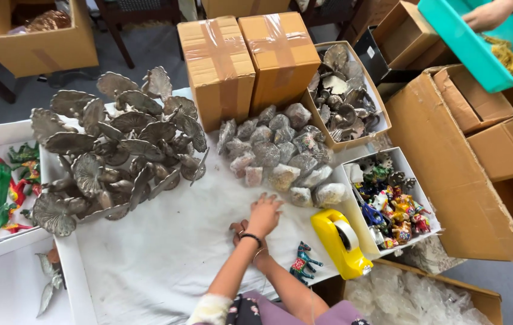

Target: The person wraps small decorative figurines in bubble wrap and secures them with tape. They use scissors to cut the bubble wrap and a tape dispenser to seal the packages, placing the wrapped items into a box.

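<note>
The left hand (264, 215) lies spread on a small brown figurine (236, 229). The right hand's (261, 256) grip is hidden beneath. Wrapped bundles (280, 155) lie just beyond the fingers.

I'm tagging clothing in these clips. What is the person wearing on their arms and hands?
Both forearms are bare. The left hand has a dark band at the wrist; the right hand shows a thin bangle. A white floral cuff sits near the left elbow, beside purple cloth. No gloves.
</note>
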